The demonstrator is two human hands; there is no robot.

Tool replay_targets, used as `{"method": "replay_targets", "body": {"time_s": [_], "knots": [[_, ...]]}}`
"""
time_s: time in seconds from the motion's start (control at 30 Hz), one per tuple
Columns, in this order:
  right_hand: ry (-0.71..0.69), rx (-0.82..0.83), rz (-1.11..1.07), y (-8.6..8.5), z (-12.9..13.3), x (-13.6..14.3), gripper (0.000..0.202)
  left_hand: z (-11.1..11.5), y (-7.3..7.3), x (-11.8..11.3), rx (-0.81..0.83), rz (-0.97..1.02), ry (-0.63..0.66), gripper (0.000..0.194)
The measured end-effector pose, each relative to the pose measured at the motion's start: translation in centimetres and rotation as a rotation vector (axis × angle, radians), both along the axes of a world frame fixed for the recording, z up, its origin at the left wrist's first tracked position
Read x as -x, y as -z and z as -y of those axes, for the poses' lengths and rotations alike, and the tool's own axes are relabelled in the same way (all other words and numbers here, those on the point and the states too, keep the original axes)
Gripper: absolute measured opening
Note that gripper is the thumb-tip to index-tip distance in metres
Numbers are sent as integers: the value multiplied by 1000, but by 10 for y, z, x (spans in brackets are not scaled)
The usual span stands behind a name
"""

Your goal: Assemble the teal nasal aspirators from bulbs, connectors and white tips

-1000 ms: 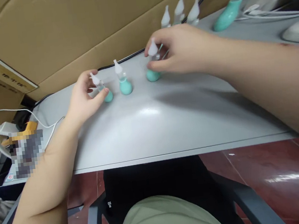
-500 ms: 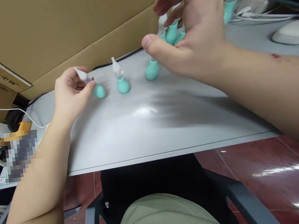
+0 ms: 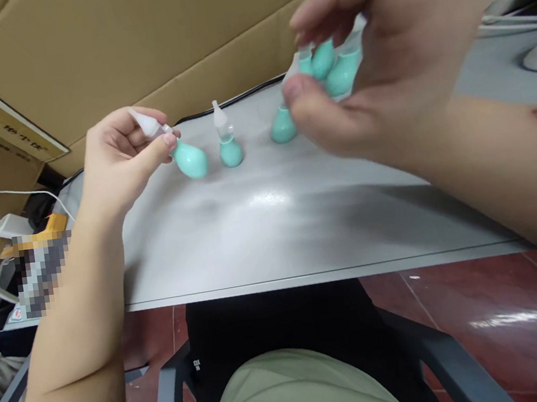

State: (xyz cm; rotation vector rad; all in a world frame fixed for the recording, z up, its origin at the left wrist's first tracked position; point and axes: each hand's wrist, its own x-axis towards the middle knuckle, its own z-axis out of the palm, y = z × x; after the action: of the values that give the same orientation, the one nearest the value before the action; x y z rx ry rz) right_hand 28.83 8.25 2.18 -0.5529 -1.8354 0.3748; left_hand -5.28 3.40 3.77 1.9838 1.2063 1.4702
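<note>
- The left grip (image 3: 130, 149) grasps a teal squeeze bulb (image 3: 190, 160), thumb against fingers around its clear neck (image 3: 167, 129). The bulb is tilted and appears raised off the desk (image 3: 235, 244), its white tip (image 3: 145, 123) pointing up and left.
- The neck looks like the best place to hold: narrow, probably stiff plastic, and a pinch there leaves the bulb unsqueezed.
- The rounded teal part is likely soft and springy; pressing it would probably dent it, and its glossy skin may slip.
- The whole piece looks light, needing little force. The slim tip seems a poorer hold, perhaps apt to bend or pull loose.
- The right grip (image 3: 379, 63) is released, thumb and fingers apart, in front of clustered bulbs (image 3: 344, 74) that it partly hides.
- Between the hands, one upright bulb (image 3: 231, 151) stands on the desk; another bulb (image 3: 282, 126) sits farther right, beside the right thumb.
- Behind, a black cable (image 3: 236, 100) runs along the cardboard (image 3: 156, 45).
</note>
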Motion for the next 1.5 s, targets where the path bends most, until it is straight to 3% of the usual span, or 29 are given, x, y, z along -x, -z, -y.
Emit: {"method": "replay_targets", "body": {"time_s": [0.1,0.2,0.3,0.4,0.53,0.73,0.93,1.2,1.5], "knots": [[-185,-48,123,2,31,17,38,28,-18,-18,20,-29,95,57],[-402,200,164,17,44,38,46,50,-25,-38,85,-94,99,62],[-528,285,158,35,39,51,34,53,-21,-48,189,-124,84,71],[-525,307,218,42,29,52,26,46,-13,-46,203,-136,78,74],[-521,347,256,37,25,47,31,38,-9,-38,202,-143,47,74],[-582,325,256,37,23,44,28,35,-7,-34,261,-50,153,57],[-619,308,260,40,18,43,32,31,-1,-36,255,-26,157,61],[-578,281,320,32,19,39,27,29,-2,-37,295,-21,153,76],[-590,154,304,22,22,39,30,30,-6,-36,382,69,184,72]]}}
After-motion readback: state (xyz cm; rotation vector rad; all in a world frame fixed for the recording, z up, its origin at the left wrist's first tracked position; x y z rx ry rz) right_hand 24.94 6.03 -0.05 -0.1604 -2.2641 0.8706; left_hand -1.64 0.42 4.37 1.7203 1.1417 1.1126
